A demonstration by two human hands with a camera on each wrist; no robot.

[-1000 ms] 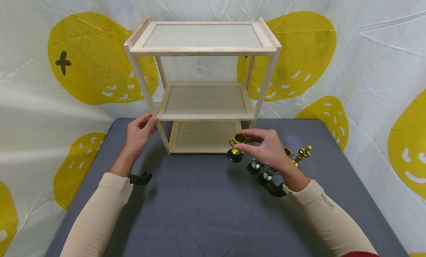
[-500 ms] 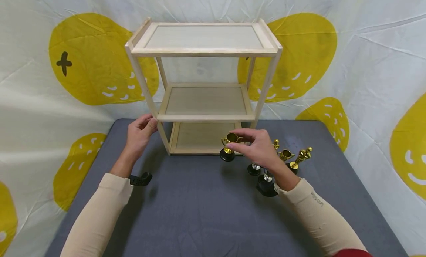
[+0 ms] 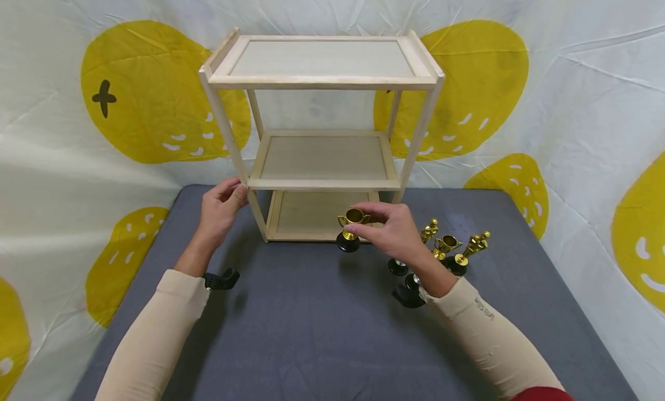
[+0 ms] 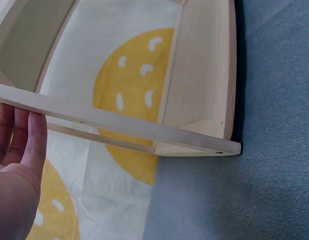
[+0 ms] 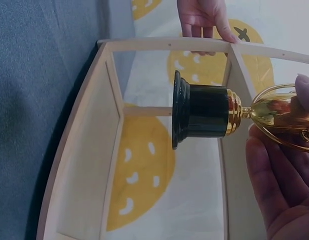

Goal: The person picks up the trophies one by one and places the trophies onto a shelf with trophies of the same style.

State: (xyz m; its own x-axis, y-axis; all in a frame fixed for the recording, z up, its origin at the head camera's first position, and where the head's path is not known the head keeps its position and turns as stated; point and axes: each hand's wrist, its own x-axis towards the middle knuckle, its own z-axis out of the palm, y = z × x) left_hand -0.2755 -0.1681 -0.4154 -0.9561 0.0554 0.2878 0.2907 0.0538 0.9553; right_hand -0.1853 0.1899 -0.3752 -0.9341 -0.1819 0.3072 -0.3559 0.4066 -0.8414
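Note:
A three-tier wooden shelf (image 3: 322, 81) stands at the back of the grey table (image 3: 312, 332). My left hand (image 3: 222, 206) holds its front left post (image 3: 244, 179), thumb in front and fingers behind; in the left wrist view the fingers (image 4: 24, 135) lie against the post (image 4: 124, 125). My right hand (image 3: 385, 225) pinches a small gold cup trophy with a black base (image 3: 350, 229) by its cup, just off the table in front of the bottom shelf (image 3: 312, 213). In the right wrist view the trophy (image 5: 209, 111) points base-first at the shelf's open frame (image 5: 114, 95), held by my right hand (image 5: 282, 180).
Several more small trophies stand on the table right of my right hand: a black-based one (image 3: 398, 266), a gold cup (image 3: 447, 244) and gold figures (image 3: 471, 248). A white cloth with yellow shapes (image 3: 519, 78) hangs behind and beside the table.
My right hand has carried the gold cup trophy leftward, to the front of the bottom shelf. The left hand has stayed on the post.

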